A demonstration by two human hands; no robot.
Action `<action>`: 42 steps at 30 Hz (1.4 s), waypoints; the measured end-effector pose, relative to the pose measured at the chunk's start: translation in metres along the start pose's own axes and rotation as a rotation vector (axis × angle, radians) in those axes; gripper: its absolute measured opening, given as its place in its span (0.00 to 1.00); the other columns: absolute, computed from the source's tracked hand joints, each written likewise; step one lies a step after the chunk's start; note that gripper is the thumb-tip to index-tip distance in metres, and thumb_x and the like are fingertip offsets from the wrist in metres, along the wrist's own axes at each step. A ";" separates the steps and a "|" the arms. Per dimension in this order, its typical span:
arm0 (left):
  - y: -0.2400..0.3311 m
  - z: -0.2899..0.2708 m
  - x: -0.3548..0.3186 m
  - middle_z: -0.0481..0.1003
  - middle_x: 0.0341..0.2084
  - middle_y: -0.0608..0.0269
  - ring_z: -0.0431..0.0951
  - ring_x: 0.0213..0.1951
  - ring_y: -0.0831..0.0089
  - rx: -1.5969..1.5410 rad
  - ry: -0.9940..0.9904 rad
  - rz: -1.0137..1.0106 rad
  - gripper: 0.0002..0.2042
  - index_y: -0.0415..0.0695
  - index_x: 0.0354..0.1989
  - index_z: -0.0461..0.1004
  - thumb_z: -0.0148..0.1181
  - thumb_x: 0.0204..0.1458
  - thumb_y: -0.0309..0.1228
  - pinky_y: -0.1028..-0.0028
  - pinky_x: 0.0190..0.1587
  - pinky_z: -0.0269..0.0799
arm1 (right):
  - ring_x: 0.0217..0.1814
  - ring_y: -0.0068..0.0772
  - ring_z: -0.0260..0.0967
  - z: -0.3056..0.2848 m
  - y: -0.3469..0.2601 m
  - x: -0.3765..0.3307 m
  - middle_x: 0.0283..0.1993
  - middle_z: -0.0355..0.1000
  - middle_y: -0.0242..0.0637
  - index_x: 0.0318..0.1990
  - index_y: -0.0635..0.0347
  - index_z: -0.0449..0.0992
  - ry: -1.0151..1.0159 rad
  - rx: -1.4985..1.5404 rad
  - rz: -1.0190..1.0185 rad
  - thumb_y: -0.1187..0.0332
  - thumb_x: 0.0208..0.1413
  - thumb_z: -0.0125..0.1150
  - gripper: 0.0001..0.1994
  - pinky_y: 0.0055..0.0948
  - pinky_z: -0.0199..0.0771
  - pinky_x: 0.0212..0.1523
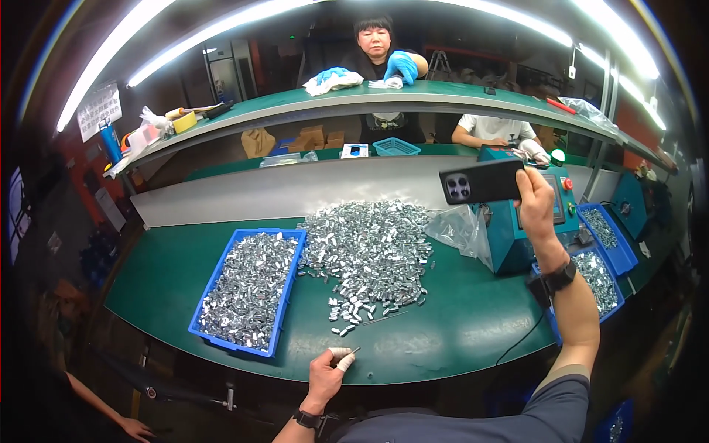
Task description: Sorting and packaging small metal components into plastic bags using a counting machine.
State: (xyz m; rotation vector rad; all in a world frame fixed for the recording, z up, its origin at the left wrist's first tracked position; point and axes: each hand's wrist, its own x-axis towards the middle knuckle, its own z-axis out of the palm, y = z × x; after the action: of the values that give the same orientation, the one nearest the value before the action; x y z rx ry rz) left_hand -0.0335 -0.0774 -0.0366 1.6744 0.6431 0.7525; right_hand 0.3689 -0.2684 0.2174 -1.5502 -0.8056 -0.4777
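Observation:
My right hand point(537, 201) is raised in front of the teal machine, its fingers closed on one end of a black smartphone point(480, 182) with its camera side showing. At the table's near edge my left hand point(327, 378), two fingers wrapped in white, pinches a small thin metal piece point(356, 350), too small to name. Just beyond that hand, a large pile of small silvery metal parts point(369, 251) spreads over the green table point(443, 325). A thin metal rod point(385, 318) lies by the pile's near end. Left of the pile, a blue tray point(276, 332) is full of similar parts.
A clear plastic bag point(461, 230) lies against the teal machine point(513, 236). Blue bins point(622, 260) with metal parts stand at the right. A green shelf point(295, 103) crosses above the table. Beyond it, a person in blue gloves point(401, 66) handles white cloth; another person point(496, 131) sits behind.

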 end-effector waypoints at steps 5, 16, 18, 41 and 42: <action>-0.002 -0.003 -0.004 0.82 0.30 0.64 0.80 0.32 0.81 -0.009 0.000 -0.004 0.07 0.36 0.39 0.81 0.69 0.55 0.26 0.78 0.37 0.75 | 0.23 0.16 0.62 -0.010 -0.021 -0.061 0.26 0.67 0.28 0.40 0.66 0.76 -0.161 -0.170 -0.083 0.68 0.68 0.55 0.09 0.21 0.62 0.22; -0.009 -0.006 -0.002 0.82 0.30 0.65 0.79 0.31 0.81 -0.057 -0.034 0.006 0.07 0.36 0.39 0.81 0.69 0.55 0.25 0.78 0.36 0.75 | 0.38 0.54 0.75 -0.040 -0.018 -0.184 0.36 0.75 0.49 0.39 0.67 0.75 -0.306 -0.534 -0.458 0.81 0.51 0.61 0.08 0.42 0.76 0.38; -0.011 -0.007 -0.002 0.82 0.30 0.65 0.79 0.32 0.81 -0.064 -0.018 0.026 0.07 0.37 0.39 0.81 0.70 0.55 0.25 0.78 0.37 0.75 | 0.40 0.48 0.77 -0.046 -0.014 -0.204 0.38 0.77 0.44 0.42 0.64 0.75 -0.346 -0.586 -0.492 0.80 0.47 0.65 0.13 0.39 0.78 0.38; -0.009 -0.005 -0.003 0.82 0.29 0.66 0.79 0.31 0.82 -0.075 -0.005 0.037 0.07 0.37 0.39 0.81 0.69 0.55 0.25 0.79 0.36 0.74 | 0.51 0.47 0.74 -0.060 0.057 -0.266 0.49 0.75 0.43 0.46 0.63 0.78 -0.676 -0.650 -0.400 0.74 0.45 0.70 0.17 0.41 0.78 0.49; -0.008 -0.006 -0.004 0.82 0.29 0.66 0.79 0.31 0.83 -0.070 -0.008 0.037 0.07 0.37 0.39 0.81 0.69 0.55 0.25 0.79 0.36 0.74 | 0.51 0.47 0.74 -0.060 0.057 -0.266 0.49 0.75 0.42 0.45 0.62 0.78 -0.683 -0.653 -0.389 0.73 0.46 0.69 0.16 0.40 0.78 0.49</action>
State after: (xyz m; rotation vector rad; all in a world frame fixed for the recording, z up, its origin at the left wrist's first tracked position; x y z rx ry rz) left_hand -0.0406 -0.0750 -0.0445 1.6282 0.5756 0.7855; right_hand 0.2419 -0.3844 -0.0022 -2.2181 -1.6084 -0.5250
